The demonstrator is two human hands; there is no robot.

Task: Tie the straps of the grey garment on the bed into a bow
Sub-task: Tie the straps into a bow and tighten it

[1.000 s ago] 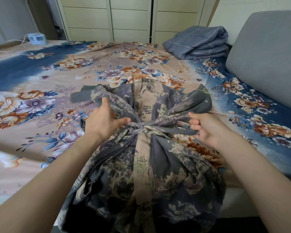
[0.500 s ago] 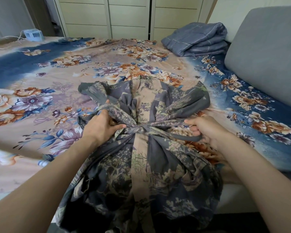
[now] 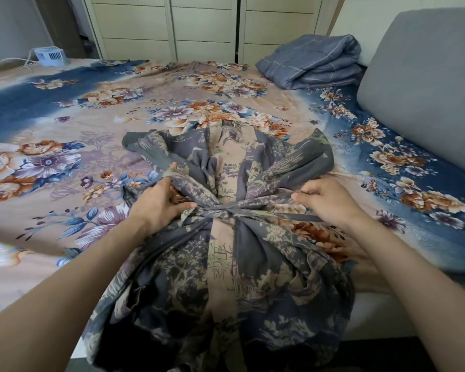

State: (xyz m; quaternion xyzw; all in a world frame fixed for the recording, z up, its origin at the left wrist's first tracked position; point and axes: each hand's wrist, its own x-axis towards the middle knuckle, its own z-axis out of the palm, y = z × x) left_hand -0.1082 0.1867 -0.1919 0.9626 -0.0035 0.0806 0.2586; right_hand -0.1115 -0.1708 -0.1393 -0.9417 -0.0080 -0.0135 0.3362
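Fingers (image 3: 184, 205) of the left hand (image 3: 156, 202) are closed around one strap (image 3: 191, 187) of the grey garment (image 3: 226, 264), thumb pressed toward the knot (image 3: 227, 210) at the waist. On the other side, the right hand (image 3: 328, 200) pinches the second strap (image 3: 269, 202) – its fingers curled shut on the cloth, with a thin grey tail of strap running under the palm. Both straps meet at the knot, drawn tight across the gathered middle of the garment, and both hands rest just beside it, one on each side.

The garment lies at the near edge of the bed (image 3: 65, 130), its hem hanging over that edge and its collar pointing toward the far side. It rests on a flowered sheet in blue, beige and orange. A folded blue blanket (image 3: 312, 61) sits near the far right corner, touching a grey cushion (image 3: 427, 84) along the right edge. A small white fan (image 3: 50, 56) stands at the far left corner – well apart from the hands.
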